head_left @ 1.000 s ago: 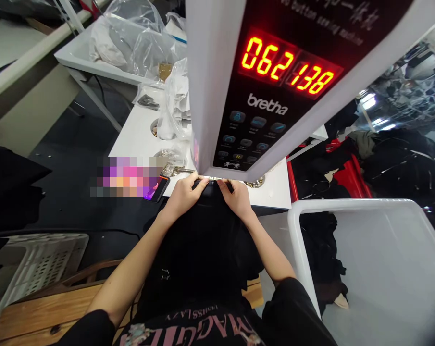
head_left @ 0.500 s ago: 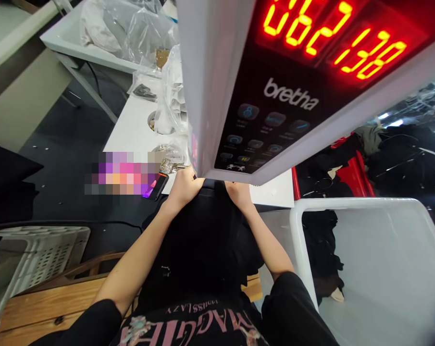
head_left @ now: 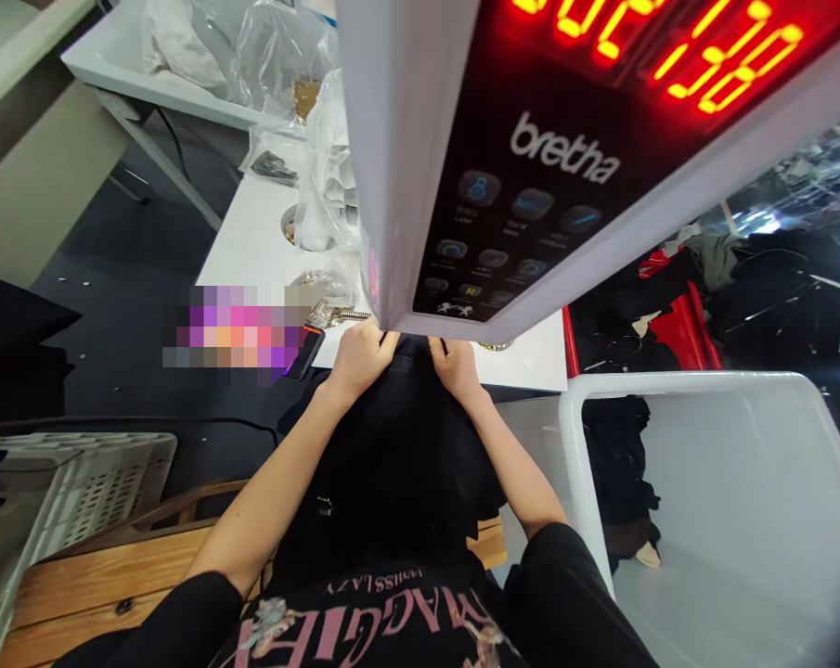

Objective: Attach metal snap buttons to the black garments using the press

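Observation:
A black garment (head_left: 409, 417) stretches from my lap up to the front of the white work table (head_left: 523, 371). My left hand (head_left: 359, 357) is closed on its left edge, and my right hand (head_left: 456, 366) grips the opposite edge. Both hands are at the lower edge of a white machine head (head_left: 409, 186), which hides the garment's far end and some fingertips. Red digits glow on the machine's dark panel (head_left: 503, 223). By my left hand are a metal spring (head_left: 355, 315) and a dish of small metal parts (head_left: 322, 292).
Left of my hand lies a phone (head_left: 306, 353), partly blurred out. Plastic bags (head_left: 273, 70) fill the back left. A white bin (head_left: 712, 385) with black cloth stands at right, near a red crate (head_left: 694, 329). A white basket (head_left: 106, 492) and wooden bench (head_left: 106, 580) are at lower left.
The view has shifted slightly. My right hand shows a little more below the machine head, and both hands keep hold of the black garment.

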